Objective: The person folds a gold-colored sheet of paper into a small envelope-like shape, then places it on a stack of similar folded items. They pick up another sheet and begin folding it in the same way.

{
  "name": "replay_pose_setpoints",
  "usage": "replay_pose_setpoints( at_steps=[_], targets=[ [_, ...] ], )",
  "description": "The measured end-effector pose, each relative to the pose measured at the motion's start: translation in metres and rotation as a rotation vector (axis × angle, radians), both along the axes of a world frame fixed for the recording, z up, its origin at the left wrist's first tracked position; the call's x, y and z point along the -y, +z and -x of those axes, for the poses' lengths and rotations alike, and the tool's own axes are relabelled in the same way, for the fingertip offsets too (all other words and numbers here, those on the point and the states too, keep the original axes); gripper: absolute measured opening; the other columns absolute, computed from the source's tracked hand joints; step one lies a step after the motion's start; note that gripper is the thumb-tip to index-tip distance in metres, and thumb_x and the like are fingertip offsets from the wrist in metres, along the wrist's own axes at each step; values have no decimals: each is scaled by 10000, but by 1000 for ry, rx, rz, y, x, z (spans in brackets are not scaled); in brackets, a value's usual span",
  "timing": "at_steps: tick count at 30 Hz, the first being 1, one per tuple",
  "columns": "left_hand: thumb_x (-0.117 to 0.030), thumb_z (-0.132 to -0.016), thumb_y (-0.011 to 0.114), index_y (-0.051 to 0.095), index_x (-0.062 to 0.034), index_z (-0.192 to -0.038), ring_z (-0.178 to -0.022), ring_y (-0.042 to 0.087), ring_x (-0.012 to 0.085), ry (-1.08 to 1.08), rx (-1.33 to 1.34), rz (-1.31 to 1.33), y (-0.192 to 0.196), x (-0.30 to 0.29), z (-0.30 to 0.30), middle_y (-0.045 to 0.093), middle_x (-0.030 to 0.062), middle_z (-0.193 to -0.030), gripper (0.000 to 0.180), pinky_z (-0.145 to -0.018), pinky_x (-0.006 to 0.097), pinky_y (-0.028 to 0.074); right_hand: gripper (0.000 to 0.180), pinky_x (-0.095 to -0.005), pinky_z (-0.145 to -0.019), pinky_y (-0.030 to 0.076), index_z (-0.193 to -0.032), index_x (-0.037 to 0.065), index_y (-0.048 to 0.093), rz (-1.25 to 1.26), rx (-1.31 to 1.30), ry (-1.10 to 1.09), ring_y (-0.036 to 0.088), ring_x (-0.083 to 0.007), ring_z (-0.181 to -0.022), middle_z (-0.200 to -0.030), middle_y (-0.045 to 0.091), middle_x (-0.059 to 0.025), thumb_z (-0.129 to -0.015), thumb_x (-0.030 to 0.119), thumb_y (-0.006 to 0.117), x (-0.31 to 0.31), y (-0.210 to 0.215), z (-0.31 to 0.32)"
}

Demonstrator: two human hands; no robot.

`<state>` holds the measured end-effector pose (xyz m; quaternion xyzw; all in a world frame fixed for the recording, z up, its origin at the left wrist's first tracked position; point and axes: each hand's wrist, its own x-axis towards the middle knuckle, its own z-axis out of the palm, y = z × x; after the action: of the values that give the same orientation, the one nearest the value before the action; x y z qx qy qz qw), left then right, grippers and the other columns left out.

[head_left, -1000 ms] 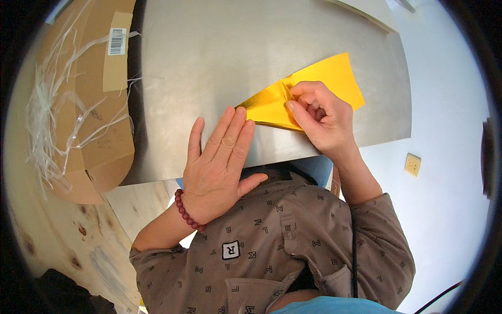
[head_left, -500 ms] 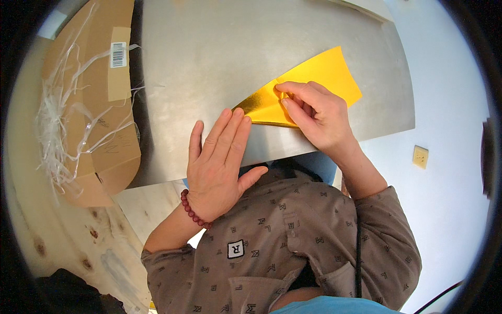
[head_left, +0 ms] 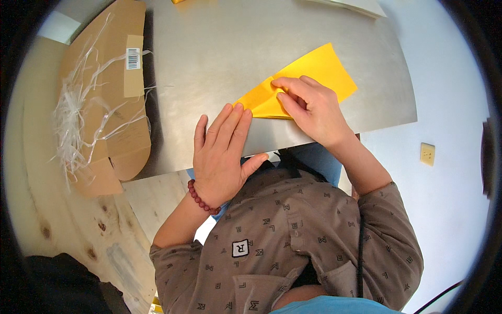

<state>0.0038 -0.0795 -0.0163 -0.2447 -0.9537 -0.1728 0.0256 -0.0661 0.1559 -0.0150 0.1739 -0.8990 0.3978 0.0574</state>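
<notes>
A sheet of shiny gold paper [head_left: 334,70], folded into a tapering shape, lies on the metal table near its front edge. Its narrow end points left and its wide end points to the far right. My left hand [head_left: 222,152] is flat with fingers stretched, fingertips resting on the narrow tip. Over the middle of the sheet, my right hand [head_left: 314,107] has its fingers curled, index finger and thumb gripping a raised crease in the paper. The right palm and other fingertips are hidden. A beaded bracelet circles my left wrist.
At the left stands a brown cardboard box [head_left: 120,112] with clear plastic strands [head_left: 73,115] hanging over it. A white flat object [head_left: 361,6] lies at the table's [head_left: 209,52] far right edge. A bit of gold [head_left: 178,1] shows at the far edge.
The view has shifted slightly, and the gold paper's sheen looks duller. Both hands keep nearly the same places on the paper, with the right thumb and index finger slightly closer together.
</notes>
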Motion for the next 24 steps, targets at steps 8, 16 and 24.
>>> replay_pose_setpoints(
  at_steps=[8,16,24],
  targets=[
    [-532,-964,632,529,-56,-1488,-1474,418,273,21,-70,-14,-1,-6,-1,505,113,-1544,716,-1227,523,233,185,-310,-641,500,-1121,59,734,-25,-95,3,624,-207,-690,-822,648,-94,-942,99,707,-2,-7,0],
    [-492,-966,642,528,-78,-1493,-1475,420,282,29,-108,-39,-8,-4,-2,505,111,-1540,680,-1220,527,247,259,-496,-1027,477,-1124,36,735,-235,-310,47,615,-374,-1183,-1238,676,-164,-965,225,656,2,30,-20],
    [-413,-957,663,560,-73,-1455,-1462,431,265,33,-145,-27,-14,-3,0,524,92,-1520,611,-1223,529,247,890,-606,-1262,65,-1492,-52,481,-434,-226,212,409,-346,-1495,-1512,533,-230,-956,656,543,58,1,-49]
  ],
)
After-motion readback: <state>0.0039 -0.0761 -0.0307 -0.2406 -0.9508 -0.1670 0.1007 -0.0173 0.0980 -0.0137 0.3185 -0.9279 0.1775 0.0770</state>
